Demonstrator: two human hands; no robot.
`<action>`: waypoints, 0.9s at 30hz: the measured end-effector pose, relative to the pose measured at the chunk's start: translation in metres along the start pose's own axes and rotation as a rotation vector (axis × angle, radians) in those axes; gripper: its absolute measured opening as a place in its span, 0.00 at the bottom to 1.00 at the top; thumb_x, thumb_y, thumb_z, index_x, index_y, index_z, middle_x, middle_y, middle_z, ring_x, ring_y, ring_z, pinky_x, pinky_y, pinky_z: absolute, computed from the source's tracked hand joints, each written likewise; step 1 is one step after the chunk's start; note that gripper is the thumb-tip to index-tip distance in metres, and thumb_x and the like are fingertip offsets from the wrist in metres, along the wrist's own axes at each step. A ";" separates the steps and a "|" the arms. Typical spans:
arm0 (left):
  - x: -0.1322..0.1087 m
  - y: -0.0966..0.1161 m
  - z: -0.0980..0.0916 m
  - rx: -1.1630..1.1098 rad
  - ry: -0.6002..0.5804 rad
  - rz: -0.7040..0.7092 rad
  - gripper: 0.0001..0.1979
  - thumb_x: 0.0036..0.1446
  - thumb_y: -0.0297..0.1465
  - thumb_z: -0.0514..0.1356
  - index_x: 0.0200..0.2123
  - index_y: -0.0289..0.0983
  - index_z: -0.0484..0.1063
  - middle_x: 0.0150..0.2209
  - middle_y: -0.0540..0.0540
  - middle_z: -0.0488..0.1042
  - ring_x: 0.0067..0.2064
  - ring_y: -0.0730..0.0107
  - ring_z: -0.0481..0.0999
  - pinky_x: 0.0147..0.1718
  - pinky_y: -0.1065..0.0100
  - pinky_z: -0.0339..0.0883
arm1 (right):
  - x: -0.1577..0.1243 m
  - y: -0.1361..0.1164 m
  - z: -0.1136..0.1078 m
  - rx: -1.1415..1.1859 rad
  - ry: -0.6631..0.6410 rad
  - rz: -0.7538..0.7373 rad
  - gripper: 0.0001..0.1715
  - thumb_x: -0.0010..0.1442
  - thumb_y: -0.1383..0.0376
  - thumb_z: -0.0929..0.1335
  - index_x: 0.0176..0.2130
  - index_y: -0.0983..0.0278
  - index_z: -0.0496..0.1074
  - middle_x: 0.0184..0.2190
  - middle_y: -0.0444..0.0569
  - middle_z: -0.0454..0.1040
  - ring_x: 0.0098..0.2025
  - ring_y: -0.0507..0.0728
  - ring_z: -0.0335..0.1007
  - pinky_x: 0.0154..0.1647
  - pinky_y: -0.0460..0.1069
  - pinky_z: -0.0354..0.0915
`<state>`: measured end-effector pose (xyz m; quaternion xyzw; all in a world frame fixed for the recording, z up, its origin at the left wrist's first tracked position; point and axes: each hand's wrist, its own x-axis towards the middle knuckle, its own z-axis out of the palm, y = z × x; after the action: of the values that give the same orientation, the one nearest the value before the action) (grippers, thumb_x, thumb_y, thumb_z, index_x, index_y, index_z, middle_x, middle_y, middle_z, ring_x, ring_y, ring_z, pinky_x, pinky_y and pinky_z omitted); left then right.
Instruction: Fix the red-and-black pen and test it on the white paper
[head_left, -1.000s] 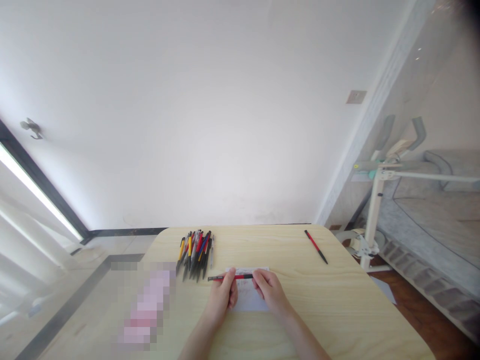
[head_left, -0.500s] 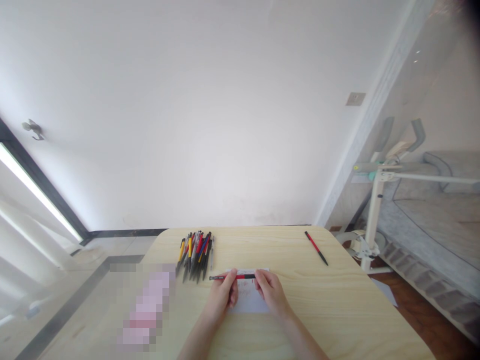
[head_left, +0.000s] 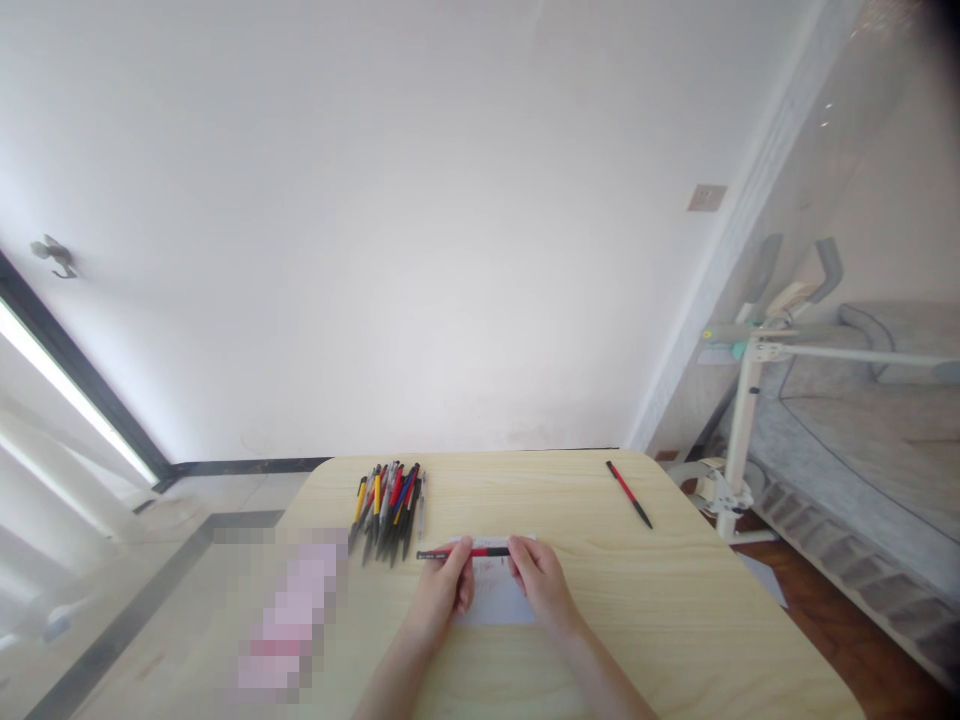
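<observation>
A red and black pen [head_left: 488,552] lies level between my two hands, above a sheet of white paper [head_left: 496,598] with reddish scribbles on it. My left hand [head_left: 448,580] is closed around the pen's left part, thumb on top. At the other end, my right hand [head_left: 537,572] pinches the pen's black tip section. A bunch of pens [head_left: 386,512] in yellow, red, blue, grey and clear lies beyond my left hand. Another red and black pen [head_left: 630,494] rests alone at the far right of the table.
The light wooden table [head_left: 675,620] reaches almost to the white wall [head_left: 480,250]. A blurred pink patch [head_left: 289,615] covers the table's left side. To the right stand exercise equipment [head_left: 742,430] and a grey sofa [head_left: 862,430].
The view has shifted slightly. Both hands keep their hold on the pen, and the other pens lie as before.
</observation>
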<state>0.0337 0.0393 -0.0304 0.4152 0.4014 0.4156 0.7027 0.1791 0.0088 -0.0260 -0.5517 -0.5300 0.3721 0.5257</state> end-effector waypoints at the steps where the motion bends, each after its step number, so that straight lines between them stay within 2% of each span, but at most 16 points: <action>1: 0.000 0.001 0.000 -0.002 0.005 0.005 0.22 0.51 0.46 0.54 0.14 0.37 0.58 0.08 0.56 0.57 0.10 0.82 0.53 0.11 0.75 0.41 | 0.000 0.000 0.000 -0.006 -0.002 -0.004 0.26 0.59 0.51 0.58 0.17 0.63 0.57 0.12 0.37 0.51 0.16 0.47 0.48 0.18 0.43 0.47; 27: 0.004 -0.004 -0.001 0.056 0.007 0.034 0.24 0.52 0.47 0.52 0.12 0.38 0.56 0.07 0.55 0.56 0.10 0.81 0.52 0.12 0.74 0.40 | 0.001 0.006 0.000 -0.031 -0.018 0.019 0.26 0.59 0.50 0.57 0.19 0.63 0.59 0.11 0.36 0.51 0.15 0.47 0.48 0.17 0.43 0.47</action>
<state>0.0348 0.0425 -0.0356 0.4401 0.4083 0.4178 0.6820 0.1803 0.0101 -0.0317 -0.5616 -0.5350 0.3738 0.5087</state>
